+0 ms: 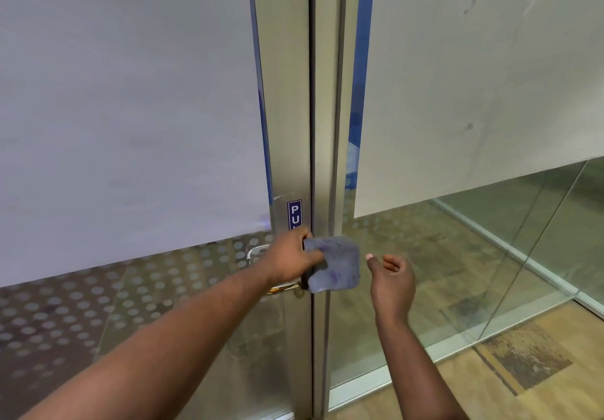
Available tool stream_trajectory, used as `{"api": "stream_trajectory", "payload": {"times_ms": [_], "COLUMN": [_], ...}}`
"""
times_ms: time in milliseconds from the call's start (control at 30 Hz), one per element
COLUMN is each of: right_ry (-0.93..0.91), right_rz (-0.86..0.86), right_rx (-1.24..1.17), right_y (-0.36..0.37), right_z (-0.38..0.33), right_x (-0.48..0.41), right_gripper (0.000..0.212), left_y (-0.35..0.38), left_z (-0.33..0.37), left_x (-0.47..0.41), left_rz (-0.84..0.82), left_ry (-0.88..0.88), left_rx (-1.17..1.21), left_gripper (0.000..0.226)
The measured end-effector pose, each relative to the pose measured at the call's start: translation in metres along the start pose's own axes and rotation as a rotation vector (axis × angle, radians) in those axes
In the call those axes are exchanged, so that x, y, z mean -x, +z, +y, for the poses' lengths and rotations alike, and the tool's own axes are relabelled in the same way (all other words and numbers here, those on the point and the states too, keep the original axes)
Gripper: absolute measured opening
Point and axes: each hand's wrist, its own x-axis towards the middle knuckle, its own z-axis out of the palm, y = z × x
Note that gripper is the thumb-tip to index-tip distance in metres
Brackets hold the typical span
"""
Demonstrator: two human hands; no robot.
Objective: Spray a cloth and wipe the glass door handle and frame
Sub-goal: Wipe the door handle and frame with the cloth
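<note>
My left hand (pixel 289 261) grips a folded blue-grey cloth (pixel 336 264) and holds it against the brushed-metal door frame (pixel 287 109), just below a blue "PU.." sticker (pixel 294 213). The metal door handle (pixel 256 253) is mostly hidden behind this hand; only its curved left end shows. My right hand (pixel 390 277) hovers just right of the cloth, fingers loosely curled, holding nothing. No spray bottle is in view.
Frosted glass (pixel 130 109) fills the left door panel, with a dotted strip below it. A fixed glass panel (pixel 474 86) stands to the right, its lower part clear. Wood-look floor (pixel 539 370) lies at the lower right.
</note>
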Motion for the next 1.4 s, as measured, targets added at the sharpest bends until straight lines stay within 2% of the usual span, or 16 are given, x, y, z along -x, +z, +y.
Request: {"api": "stream_trajectory", "payload": {"times_ms": [67,167,233,333,433,500,567,700,900,1000,1100,1400], "right_ry": [0.061,0.36,0.45,0.415,0.285,0.103,-0.103,-0.44,-0.88,-0.994,-1.057,-1.066], "right_rz": [-0.168,-0.484,-0.557,-0.523,-0.362,-0.165,-0.062,-0.034,-0.069,-0.172,-0.177,-0.21], "right_rx": [-0.099,-0.347,-0.454,-0.49,-0.503,-0.326,-0.161,-0.091,0.162,0.349,0.467,0.529], "right_y": [0.01,0.025,0.033,0.045,0.056,0.059,0.06,0.074,0.124,0.148,0.159,0.149], "right_z": [-0.003,-0.012,-0.01,-0.002,0.008,0.002,-0.005,-0.012,-0.01,0.002,0.016,0.047], "right_x": [0.014,0.031,0.032,0.031,0.025,0.03,0.038,0.049,0.036,0.028,0.025,0.025], "right_gripper": [0.024,0.039,0.036,0.027,0.02,0.025,0.037,0.052,0.058,0.059,0.062,0.049], "left_y": [0.015,0.041,0.057,0.053,0.03,0.007,-0.021,-0.089,-0.132,-0.131,-0.131,-0.127], "left_z": [0.005,0.007,0.003,-0.011,-0.029,-0.04,-0.046,-0.039,-0.04,-0.049,-0.056,-0.062], "left_x": [0.009,0.022,0.03,0.034,0.034,0.025,0.005,-0.031,-0.055,-0.06,-0.064,-0.069], "left_rz": [0.076,0.091,0.043,-0.018,0.05,0.203,0.353,0.476,0.453,0.439,0.408,0.464], "left_ry": [0.042,0.167,0.261,0.283,0.422,0.532,0.653,0.778,0.887,0.929,0.954,0.959], "left_rx": [-0.074,-0.253,-0.319,-0.331,-0.397,-0.396,-0.413,-0.584,-0.854,-0.905,-0.939,-0.971], "left_gripper": [0.015,0.029,0.036,0.047,0.051,0.048,0.043,0.052,0.057,0.059,0.059,0.061]}}
